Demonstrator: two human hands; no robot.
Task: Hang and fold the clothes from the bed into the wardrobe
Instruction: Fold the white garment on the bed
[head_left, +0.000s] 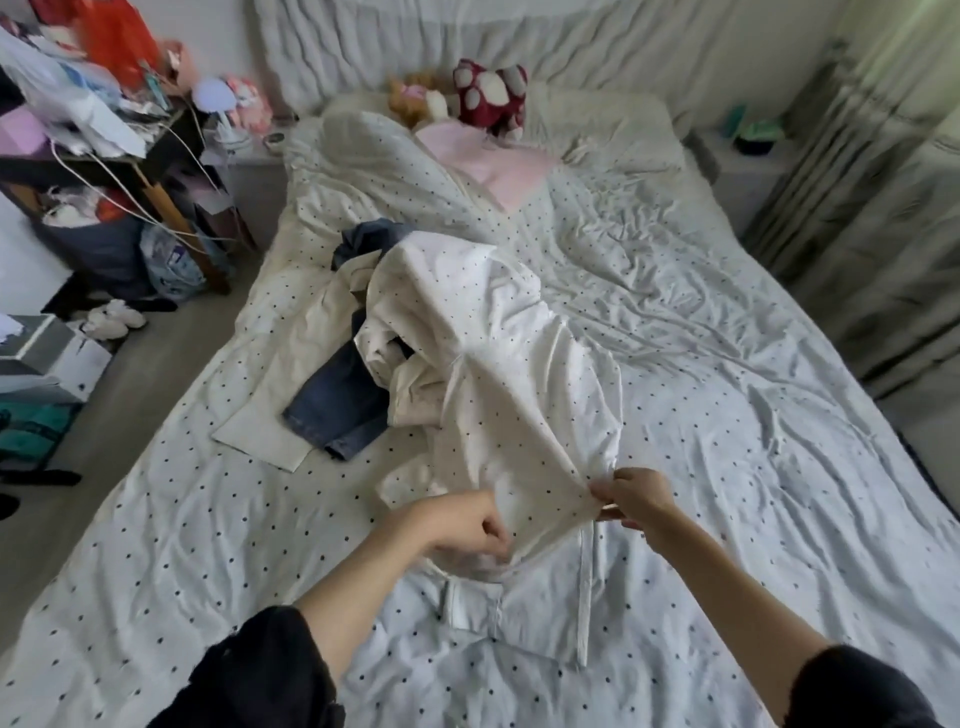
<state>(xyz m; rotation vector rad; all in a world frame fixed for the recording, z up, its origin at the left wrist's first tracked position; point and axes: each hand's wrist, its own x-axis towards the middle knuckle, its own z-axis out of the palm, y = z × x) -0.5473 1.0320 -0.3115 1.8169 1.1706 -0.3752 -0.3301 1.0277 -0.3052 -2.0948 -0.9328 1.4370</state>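
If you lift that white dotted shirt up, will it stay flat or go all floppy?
Probably floppy: the white dotted shirt already sags in folds between the left hand and right hand. Likely light, since fingertip pinches lift it. It may drag the jeans beside it.

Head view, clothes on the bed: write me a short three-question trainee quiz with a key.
1. True or false: the jeans lie partly under the white dotted garment.
2. Which hand pinches the garment's edge on the side nearer the curtains? A) left hand B) right hand
3. Fill in: the red and white plush toy sits at the ____ of the bed.

Key: 1 true. 2 B. 3 head, near the pink cloth.
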